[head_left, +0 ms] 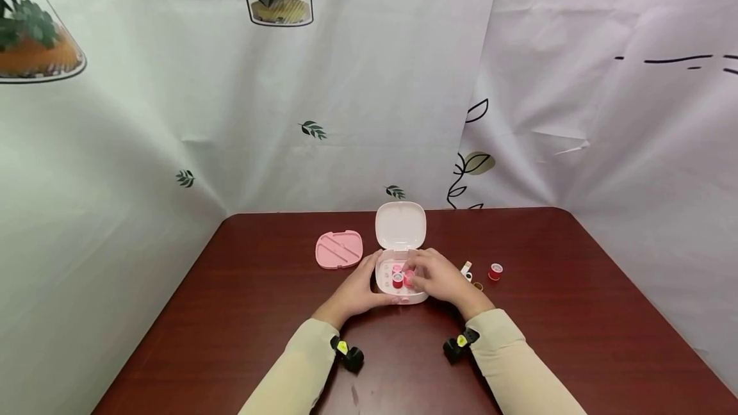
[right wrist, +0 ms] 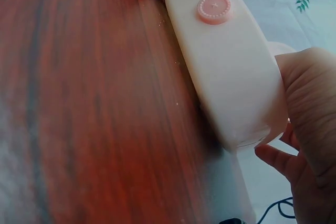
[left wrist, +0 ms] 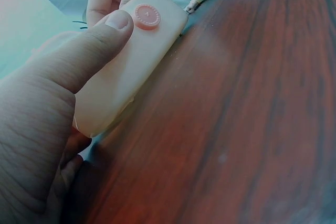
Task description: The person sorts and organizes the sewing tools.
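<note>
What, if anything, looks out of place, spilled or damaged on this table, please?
Nothing looks spilled or damaged. One red spool sits on the table, right of the open box, while a similar spool stands inside it, so the outer one seems slightly out of place, though perhaps left there on purpose.

The case [head_left: 416, 298] sits between the tray [head_left: 339, 250], left, and a spool [head_left: 495, 272], right.

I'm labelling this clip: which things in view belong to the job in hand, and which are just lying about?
Seemingly in the job:
white box, held by left hand
pink spool, touched by right hand
boxed red spool

Lying about, perhaps for later:
pink tray
loose red spool
small white item
</note>
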Demonstrator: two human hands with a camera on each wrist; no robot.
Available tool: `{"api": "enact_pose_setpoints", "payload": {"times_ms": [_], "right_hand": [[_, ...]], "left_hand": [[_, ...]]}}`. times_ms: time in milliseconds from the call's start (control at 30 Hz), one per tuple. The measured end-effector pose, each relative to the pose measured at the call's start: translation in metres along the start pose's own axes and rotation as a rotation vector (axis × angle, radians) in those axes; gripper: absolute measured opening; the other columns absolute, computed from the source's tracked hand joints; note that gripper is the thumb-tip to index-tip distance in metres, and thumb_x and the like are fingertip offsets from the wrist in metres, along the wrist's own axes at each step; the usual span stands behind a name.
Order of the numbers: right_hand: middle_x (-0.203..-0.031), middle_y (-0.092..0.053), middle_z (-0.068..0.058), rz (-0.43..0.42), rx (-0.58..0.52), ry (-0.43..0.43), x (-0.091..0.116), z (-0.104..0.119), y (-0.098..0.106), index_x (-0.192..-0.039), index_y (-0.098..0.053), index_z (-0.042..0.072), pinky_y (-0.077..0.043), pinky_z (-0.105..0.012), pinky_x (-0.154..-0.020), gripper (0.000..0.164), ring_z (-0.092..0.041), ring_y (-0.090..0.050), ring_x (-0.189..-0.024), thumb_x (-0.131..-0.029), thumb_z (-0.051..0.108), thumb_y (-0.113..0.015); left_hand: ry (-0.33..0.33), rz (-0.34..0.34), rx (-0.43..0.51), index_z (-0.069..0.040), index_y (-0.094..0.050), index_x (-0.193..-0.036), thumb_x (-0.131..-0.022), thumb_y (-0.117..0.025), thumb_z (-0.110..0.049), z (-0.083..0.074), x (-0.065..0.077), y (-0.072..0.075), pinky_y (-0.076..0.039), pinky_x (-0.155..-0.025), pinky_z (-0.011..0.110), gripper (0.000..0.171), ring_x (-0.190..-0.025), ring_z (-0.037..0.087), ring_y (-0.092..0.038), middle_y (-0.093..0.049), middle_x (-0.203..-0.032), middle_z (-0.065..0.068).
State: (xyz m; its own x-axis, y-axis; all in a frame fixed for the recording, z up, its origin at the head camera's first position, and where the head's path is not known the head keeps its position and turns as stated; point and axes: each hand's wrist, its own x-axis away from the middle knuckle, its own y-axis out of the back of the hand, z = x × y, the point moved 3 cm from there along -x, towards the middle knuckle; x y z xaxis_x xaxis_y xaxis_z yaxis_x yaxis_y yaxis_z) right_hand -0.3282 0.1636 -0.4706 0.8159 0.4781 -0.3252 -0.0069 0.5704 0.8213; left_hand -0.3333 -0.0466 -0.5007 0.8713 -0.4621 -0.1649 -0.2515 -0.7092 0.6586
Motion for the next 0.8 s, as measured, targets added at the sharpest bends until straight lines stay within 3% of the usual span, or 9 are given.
{"api": "enact_pose_setpoints", "payload": {"times_ms": [267, 567, 800], "right_hand": [[-0.122, -0.066, -0.011, 0.004, -0.019, 0.019, 0.0006, -0.0008, 0.0007, -0.099, -0.072, 0.020, -0.049, -0.040, -0.084, 0.017, -0.022, -0.054, -0.101, -0.085, 0.013, -0.079], [-0.135, -0.061, -0.019, 0.021, -0.036, 0.022, -0.0006, 0.0000, 0.0013, -0.104, -0.073, 0.016, -0.046, -0.056, -0.101, 0.018, -0.036, -0.056, -0.122, -0.087, 0.011, -0.076], [-0.130, -0.064, -0.017, 0.038, -0.031, 0.019, -0.0012, -0.0002, 0.0021, -0.102, -0.074, 0.016, -0.047, -0.054, -0.100, 0.016, -0.035, -0.058, -0.120, -0.086, 0.014, -0.078]], "left_hand": [[0.001, 0.005, 0.005, -0.012, -0.028, -0.160, -0.072, -0.089, -0.052, -0.0016, -0.0002, 0.0006, -0.033, -0.116, 0.046, 0.114, -0.142, 0.022, -0.039, -0.034, -0.160, 0.007], [-0.004, 0.004, -0.013, -0.015, -0.028, -0.160, -0.073, -0.088, -0.053, -0.0011, -0.0005, 0.0013, -0.034, -0.116, 0.046, 0.112, -0.141, 0.022, -0.039, -0.035, -0.159, 0.006], [-0.023, 0.003, -0.017, -0.016, -0.030, -0.159, -0.073, -0.088, -0.053, -0.0014, -0.0017, -0.0002, -0.035, -0.115, 0.045, 0.110, -0.140, 0.020, -0.041, -0.038, -0.156, 0.005]]}}
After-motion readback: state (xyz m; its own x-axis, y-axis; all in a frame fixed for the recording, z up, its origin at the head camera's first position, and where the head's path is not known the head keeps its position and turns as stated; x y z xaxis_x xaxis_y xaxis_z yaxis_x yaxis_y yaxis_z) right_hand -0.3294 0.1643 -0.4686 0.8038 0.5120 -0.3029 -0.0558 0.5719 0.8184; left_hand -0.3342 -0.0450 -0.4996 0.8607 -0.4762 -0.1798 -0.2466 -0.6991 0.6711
